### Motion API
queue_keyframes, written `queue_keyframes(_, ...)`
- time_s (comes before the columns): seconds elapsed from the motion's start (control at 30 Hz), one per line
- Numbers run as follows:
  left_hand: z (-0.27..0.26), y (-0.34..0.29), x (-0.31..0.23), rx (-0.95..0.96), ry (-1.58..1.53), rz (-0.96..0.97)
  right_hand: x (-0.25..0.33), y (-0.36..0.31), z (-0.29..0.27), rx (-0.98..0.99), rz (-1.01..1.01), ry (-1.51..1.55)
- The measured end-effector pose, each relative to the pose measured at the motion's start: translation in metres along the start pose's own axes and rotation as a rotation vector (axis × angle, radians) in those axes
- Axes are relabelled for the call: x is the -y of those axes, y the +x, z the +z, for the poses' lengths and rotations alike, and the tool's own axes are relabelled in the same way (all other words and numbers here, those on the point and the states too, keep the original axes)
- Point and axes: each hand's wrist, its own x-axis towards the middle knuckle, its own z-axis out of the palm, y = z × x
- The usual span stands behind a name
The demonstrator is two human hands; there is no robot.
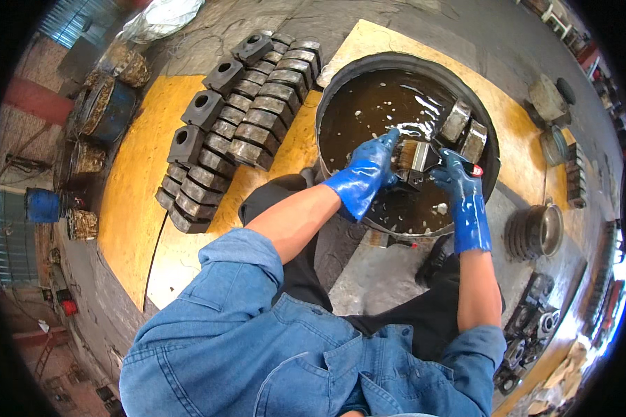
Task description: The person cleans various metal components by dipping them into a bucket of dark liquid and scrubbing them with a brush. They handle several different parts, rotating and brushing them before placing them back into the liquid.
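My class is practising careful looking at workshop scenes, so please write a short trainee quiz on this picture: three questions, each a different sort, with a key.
1. Choose one. What does the person's right hand hold?
A) a hammer
B) a brush
C) a cup

2. True or false: the round tub holds brown liquid.

3. Fill in the missing word: from the person's viewpoint, the rows of metal blocks lie to the ____ of the tub.

Key:
1. B
2. True
3. left
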Motion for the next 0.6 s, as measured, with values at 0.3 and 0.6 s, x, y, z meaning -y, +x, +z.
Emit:
queue_keyframes(0.3,-0.023,0.01,-0.074,0.111,-1.121,-0.562,0.001,0.004,-0.02,0.009,-0.085,-0.21)
queue_keyframes(0.6,0.033,0.038,-0.042,0.255,-1.74,-0.853,-0.101,0.047,-0.041,-0.357,-0.25,-0.32)
